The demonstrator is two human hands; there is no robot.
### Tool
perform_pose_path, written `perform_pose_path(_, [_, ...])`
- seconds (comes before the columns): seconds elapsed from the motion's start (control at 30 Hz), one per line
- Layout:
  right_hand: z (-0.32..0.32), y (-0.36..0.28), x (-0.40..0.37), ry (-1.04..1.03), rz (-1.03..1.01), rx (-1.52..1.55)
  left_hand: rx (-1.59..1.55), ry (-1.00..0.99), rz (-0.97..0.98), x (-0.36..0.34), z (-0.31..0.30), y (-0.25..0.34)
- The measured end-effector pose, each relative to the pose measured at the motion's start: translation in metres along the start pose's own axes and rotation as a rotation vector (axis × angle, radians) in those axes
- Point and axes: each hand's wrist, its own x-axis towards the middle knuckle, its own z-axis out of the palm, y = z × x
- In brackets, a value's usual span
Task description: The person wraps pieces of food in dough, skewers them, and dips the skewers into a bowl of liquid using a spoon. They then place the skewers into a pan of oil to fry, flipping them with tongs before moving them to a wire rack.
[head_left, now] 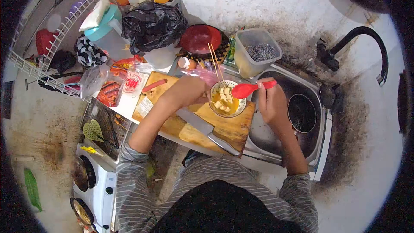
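A patterned bowl [243,103] of yellow liquid, like beaten egg, stands on the wooden cutting board [233,131]. Pale cubes [225,94] on skewers lie in the liquid, and two thin sticks [214,62] jut over the far rim. My left hand [196,91] is closed at the bowl's left side, pinching what looks like the end of a skewer; its fingertips are partly hidden. In my right hand [272,103] is a red spoon [246,90], gripped by its handle, with its head over the bowl's right rim. A knife [207,128] rests on the board below the bowl.
The sink [267,125] with a black pan [302,113] and faucet [362,39] is at right. Behind the board are eggshells [186,63], a red bowl [200,39] and a plastic container [258,51]. Packaged sausages [109,93] lie left; a stove [98,181] stands lower left.
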Motion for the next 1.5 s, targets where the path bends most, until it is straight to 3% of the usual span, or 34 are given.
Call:
perform_pose_path(0.1, [0.004, -0.003, 0.001, -0.009, 0.033, -0.065, 0.219, -0.054, 0.023, 0.019, -0.008, 0.003])
perform_pose_path(0.17, [0.004, -0.005, 0.002, -0.092, 0.074, -0.089, 0.526, 0.178, 0.103, 0.029, -0.006, -0.002])
perform_pose_path(0.2, [0.005, -0.005, 0.001, -0.084, 0.074, -0.09, 0.531, 0.179, 0.108, 0.033, -0.006, -0.005])
perform_pose_path(0.27, [0.007, -0.003, 0.0, -0.059, 0.028, -0.064, 0.641, 0.35, 0.399, 0.043, -0.005, -0.012])
perform_pose_path(0.37, [0.006, -0.003, -0.002, -0.029, 0.033, -0.03, 0.784, 0.486, 0.561, 0.049, 0.003, -0.022])
perform_pose_path(0.5, [0.002, -0.001, -0.002, -0.035, 0.078, -0.064, 0.852, 0.369, 0.652, 0.055, 0.01, -0.049])
perform_pose_path(0.57, [-0.004, -0.004, -0.002, -0.054, 0.152, -0.051, 0.841, 0.009, 0.518, 0.047, 0.012, -0.05])
perform_pose_path(0.7, [-0.01, -0.004, -0.003, -0.075, 0.217, -0.072, 0.843, 0.035, 0.425, 0.024, -0.006, -0.018])
perform_pose_path(0.77, [-0.008, 0.001, -0.005, -0.039, 0.184, -0.055, 0.63, -0.029, 0.443, 0.021, -0.003, -0.019])
perform_pose_path(1.0, [-0.004, 0.007, -0.009, 0.024, 0.092, 0.006, 0.592, 0.031, 0.279, 0.02, -0.004, -0.005])
perform_pose_path(1.07, [-0.005, 0.005, -0.007, -0.019, 0.117, 0.021, 0.054, -0.388, -0.027, 0.027, -0.022, -0.002])
perform_pose_path(1.1, [-0.006, 0.004, -0.006, -0.023, 0.114, 0.022, 0.051, -0.386, -0.031, 0.034, -0.023, -0.012])
perform_pose_path(1.17, [-0.008, 0.002, -0.005, -0.053, 0.121, 0.022, -0.128, -0.701, -0.016, 0.047, -0.022, -0.033])
perform_pose_path(1.2, [-0.009, 0.0, -0.005, -0.054, 0.12, 0.022, -0.128, -0.7, -0.017, 0.05, -0.026, -0.032])
perform_pose_path(1.27, [-0.009, -0.005, -0.003, -0.088, 0.141, -0.035, -0.137, -0.844, -0.177, 0.055, -0.035, -0.027])
perform_pose_path(1.4, [-0.005, -0.005, -0.007, -0.118, 0.164, -0.009, -0.035, -0.796, -0.208, 0.056, -0.034, -0.024])
perform_pose_path(1.47, [0.004, 0.004, -0.014, -0.112, 0.07, -0.04, 0.169, -0.627, -0.035, 0.057, -0.029, -0.032])
perform_pose_path(1.5, [0.006, 0.002, -0.016, -0.114, 0.071, -0.038, 0.168, -0.629, -0.037, 0.057, -0.027, -0.034])
